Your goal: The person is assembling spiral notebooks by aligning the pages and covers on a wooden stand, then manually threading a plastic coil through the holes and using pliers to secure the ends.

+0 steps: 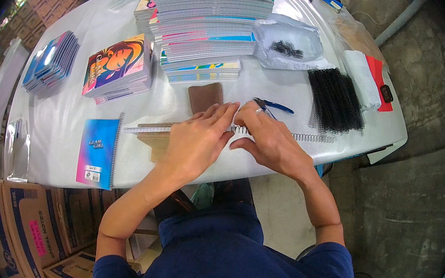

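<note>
My left hand (198, 139) lies with its fingers together over a notebook (144, 129), seen nearly edge-on and resting against a brown block (152, 143). This hand holds the notebook in place, its thumb near the bound edge. A black spiral coil (313, 139) runs rightward from there, passing under my right hand (273, 139). That hand is curved around the coil, thumb and forefinger parted on either side of it; its other fingers are partly hidden. Just beyond are blue-handled cutting pliers (274, 106) and a brown pad (205, 97).
A blue-pink spiral notebook (99, 149) lies at the left. Further back stand a tall stack of notebooks (207, 27), a smaller stack (118, 67) and a blue stack (53, 62). Black coils (335, 101) are bundled at right beside a plastic bag (288, 42). Cartons (32, 221) stand below the table.
</note>
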